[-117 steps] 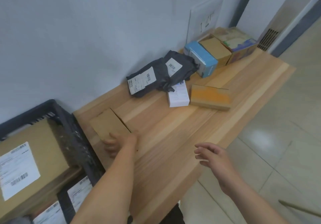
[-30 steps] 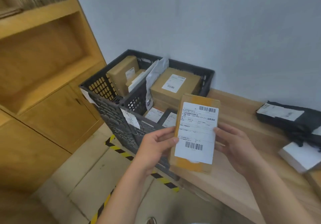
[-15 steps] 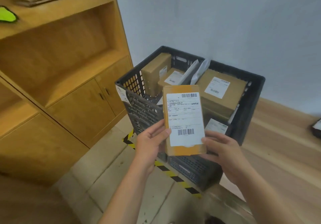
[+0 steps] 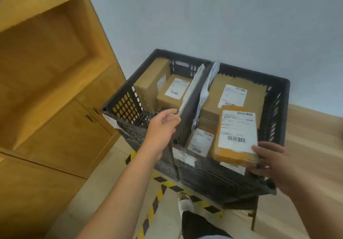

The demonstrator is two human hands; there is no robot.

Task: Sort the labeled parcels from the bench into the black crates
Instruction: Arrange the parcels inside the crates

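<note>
Two black crates stand side by side: the left crate (image 4: 120,107) and the right crate (image 4: 274,109). A brown cardboard parcel with a white barcode label (image 4: 235,135) lies tilted over the front of the right crate, on top of other labeled boxes. My right hand (image 4: 272,166) holds its near right corner. My left hand (image 4: 163,125) hovers over the wall between the crates, fingers apart, holding nothing. The left crate holds two brown boxes (image 4: 172,92) and a grey mailer (image 4: 193,88).
A wooden cabinet with shelves (image 4: 52,83) stands to the left. The wooden bench (image 4: 313,146) runs off to the right of the crates. Yellow-black floor tape (image 4: 157,192) and my foot (image 4: 184,201) lie below the crates. A pale wall is behind.
My left hand has let go of the parcel and moved left over the crate divider. My right hand has carried the parcel right and down onto the right crate's contents.
</note>
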